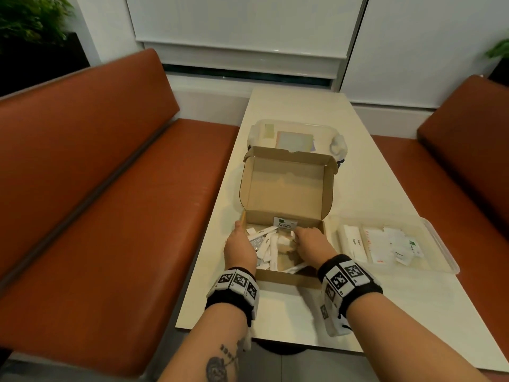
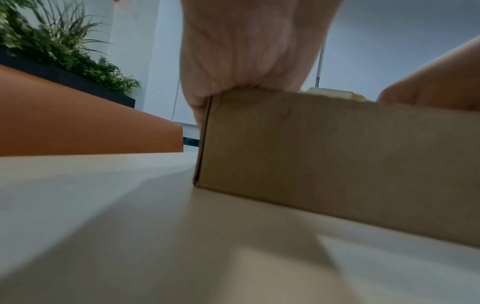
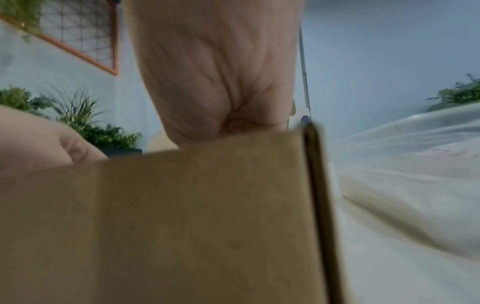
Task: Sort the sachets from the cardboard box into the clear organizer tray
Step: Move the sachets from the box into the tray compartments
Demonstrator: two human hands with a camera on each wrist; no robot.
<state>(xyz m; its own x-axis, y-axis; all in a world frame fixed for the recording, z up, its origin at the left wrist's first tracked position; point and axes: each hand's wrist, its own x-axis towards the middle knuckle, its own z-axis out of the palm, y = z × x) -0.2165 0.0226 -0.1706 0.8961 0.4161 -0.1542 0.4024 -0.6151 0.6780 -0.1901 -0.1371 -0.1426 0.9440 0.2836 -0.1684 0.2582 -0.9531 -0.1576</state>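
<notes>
While both hands reach into the open brown cardboard box (image 1: 283, 194) | left hand (image 1: 240, 248) grips its left wall | right hand (image 1: 312, 244) pinches a white paper sachet (image 1: 289, 239) | clear plastic organizer tray (image 1: 438, 238) at table's right edge

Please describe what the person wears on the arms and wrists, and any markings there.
Both forearms are bare, without sleeves. Each wrist has a black band carrying white square tiles with black-and-white coded patterns. The left forearm shows a dark tattoo: a round figure and small marks.
</notes>
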